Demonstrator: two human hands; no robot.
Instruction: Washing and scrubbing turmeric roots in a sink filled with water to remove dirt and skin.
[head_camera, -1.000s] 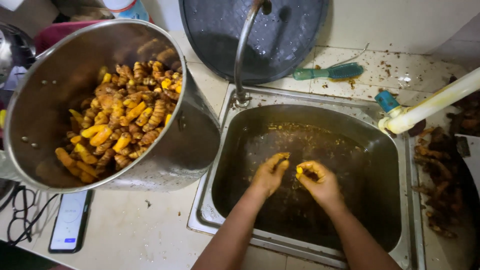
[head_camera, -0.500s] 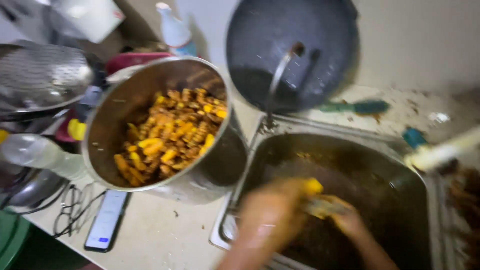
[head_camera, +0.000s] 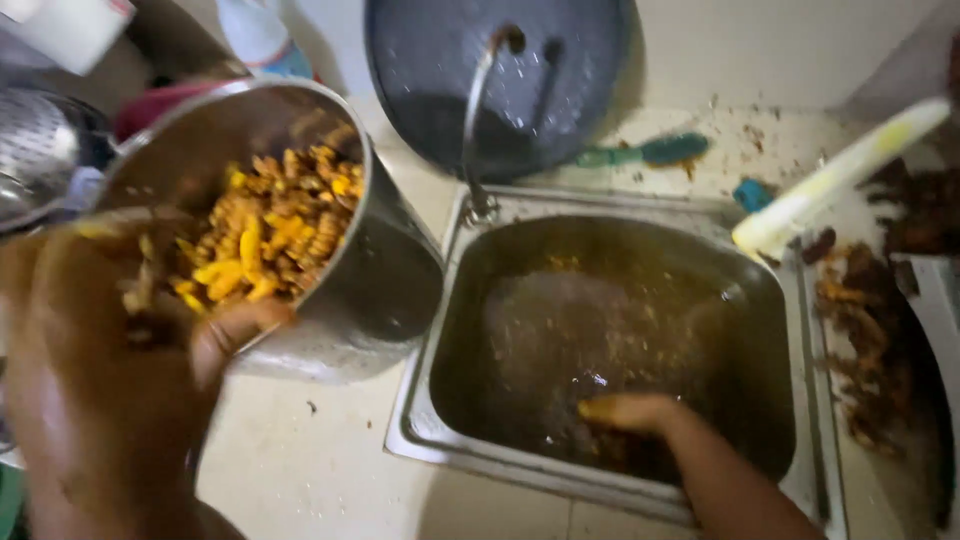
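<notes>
The left hand (head_camera: 110, 370) fills the view at eight o'clock, blurred, raised against the rim of the steel pot (head_camera: 350, 280) — whether it grips anything cannot be told. Yellow-orange root pieces (head_camera: 270, 235) fill the pot. At five o'clock the right hand (head_camera: 630, 412) dips into murky brown water in the sink (head_camera: 430, 420). At twelve o'clock a dark pan (head_camera: 560, 70) leans behind the tap (head_camera: 478, 110) on the pale worktop (head_camera: 320, 460).
</notes>
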